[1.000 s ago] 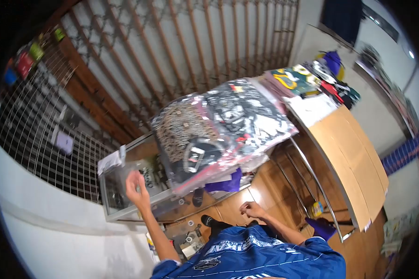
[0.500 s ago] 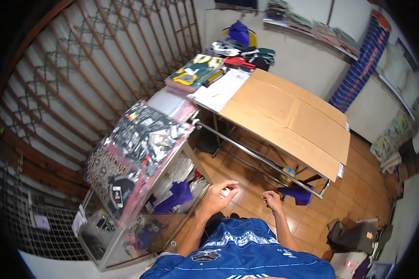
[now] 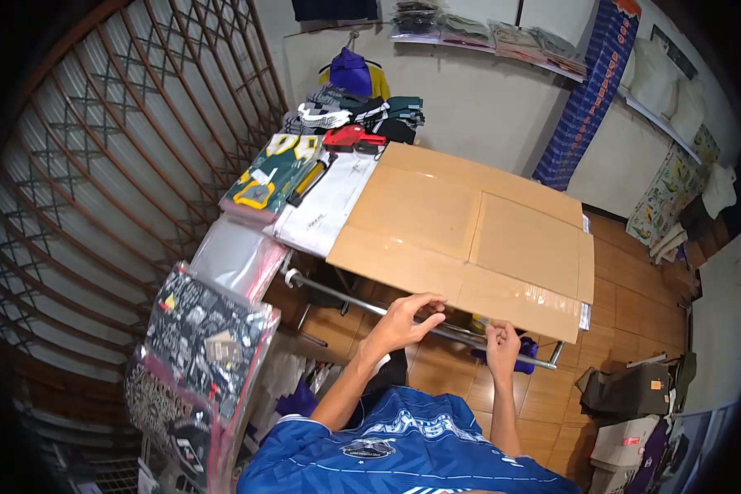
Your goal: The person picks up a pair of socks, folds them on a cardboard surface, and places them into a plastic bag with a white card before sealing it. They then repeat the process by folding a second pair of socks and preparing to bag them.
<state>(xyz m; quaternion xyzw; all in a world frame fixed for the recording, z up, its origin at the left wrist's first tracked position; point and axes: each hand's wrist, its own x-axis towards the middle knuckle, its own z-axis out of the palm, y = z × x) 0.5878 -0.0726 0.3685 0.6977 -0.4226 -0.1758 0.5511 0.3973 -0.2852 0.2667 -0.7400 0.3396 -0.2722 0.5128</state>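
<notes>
My left hand [image 3: 407, 322] is in front of the near edge of a large flat cardboard sheet [image 3: 436, 216]. Its fingers are curved, with a gap between thumb and forefinger, and I see nothing held there. To its right, my right hand [image 3: 502, 339] has thumb and fingertips pressed together near the same edge; whether something small is in that pinch I cannot make out. The cardboard lies on a table, beside a white sheet [image 3: 325, 206]. Below the hands runs a metal rail [image 3: 354, 303] along the table's front.
Bagged dark clothes [image 3: 214, 337] top a cabinet at left. On the table's far left lie a bagged green jersey [image 3: 276, 177], a red tool [image 3: 354, 138] and folded clothes [image 3: 346, 107]. A blue patterned roll [image 3: 589, 95] leans on the wall; a grey bag [image 3: 630, 391] sits at right.
My view has shifted closer to the table, and both hands are now at the cardboard's near edge. The left hand keeps its curved shape; the right hand has risen, its fingers still drawn together.
</notes>
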